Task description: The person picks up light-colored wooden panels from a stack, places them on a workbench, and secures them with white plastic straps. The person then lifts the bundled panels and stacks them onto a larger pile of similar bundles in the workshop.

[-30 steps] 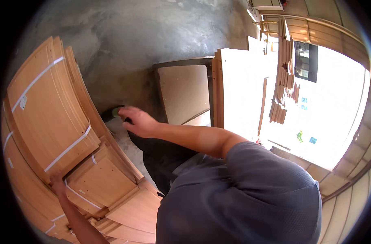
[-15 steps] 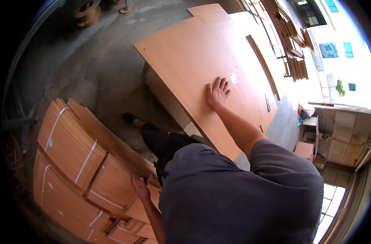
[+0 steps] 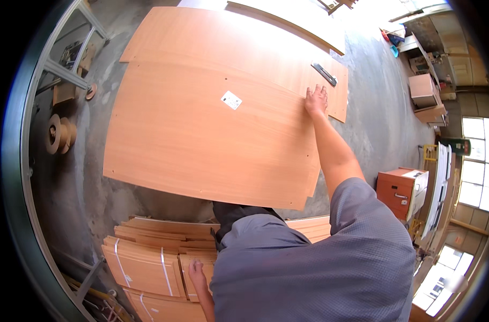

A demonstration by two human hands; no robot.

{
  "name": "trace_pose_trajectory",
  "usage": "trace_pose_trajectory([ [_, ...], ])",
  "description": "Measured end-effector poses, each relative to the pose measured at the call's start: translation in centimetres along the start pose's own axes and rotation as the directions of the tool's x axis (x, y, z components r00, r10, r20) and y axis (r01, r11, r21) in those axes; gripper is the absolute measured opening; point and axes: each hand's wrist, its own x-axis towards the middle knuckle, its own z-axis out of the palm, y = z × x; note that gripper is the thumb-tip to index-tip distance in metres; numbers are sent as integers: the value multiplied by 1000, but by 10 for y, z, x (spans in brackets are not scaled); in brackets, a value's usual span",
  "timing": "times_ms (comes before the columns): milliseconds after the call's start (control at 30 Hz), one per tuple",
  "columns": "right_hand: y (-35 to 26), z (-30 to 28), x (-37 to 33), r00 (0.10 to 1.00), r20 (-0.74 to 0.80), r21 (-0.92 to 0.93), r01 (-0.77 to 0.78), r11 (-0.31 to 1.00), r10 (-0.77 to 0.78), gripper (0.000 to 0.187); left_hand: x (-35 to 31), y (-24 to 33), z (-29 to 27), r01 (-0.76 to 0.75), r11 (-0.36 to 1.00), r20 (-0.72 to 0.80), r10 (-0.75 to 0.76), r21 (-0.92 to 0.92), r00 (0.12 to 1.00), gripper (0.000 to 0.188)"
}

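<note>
A large light-brown wood panel (image 3: pixel 201 134) lies flat in front of me, with a small white label (image 3: pixel 231 100) on it. Near its right side, my right hand (image 3: pixel 316 100) rests palm down with fingers stretched out. Just beyond those fingertips lies a utility knife (image 3: pixel 324 74) with a dark grey body, apart from the hand as far as I can see. My left hand (image 3: pixel 197 272) hangs low at my side, its fingers loosely apart and nothing visible in it. Beside it are strapped bundles of wood panels (image 3: pixel 142 268).
Another board (image 3: pixel 287 24) lies past the far edge of the panel. A spool (image 3: pixel 59 134) and a metal frame (image 3: pixel 67 70) stand on the left. To the right are cardboard boxes (image 3: pixel 424 90) and an orange cabinet (image 3: pixel 395 194).
My view has swung to the right. My right hand has moved across the panel from beside the label to near the utility knife. My left hand still hangs by the bundles.
</note>
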Motion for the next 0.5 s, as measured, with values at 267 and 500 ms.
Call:
trace_pose_trajectory([
  [267, 35, 28, 151, 993, 111, -391, 13, 920, 33, 65, 7, 47, 15, 187, 981, 86, -191, 55, 978, 38],
  [500, 171, 19, 306, 950, 218, -69, 245, 967, -225, 45, 33, 43, 20, 168, 985, 153, -159, -44, 975, 23],
])
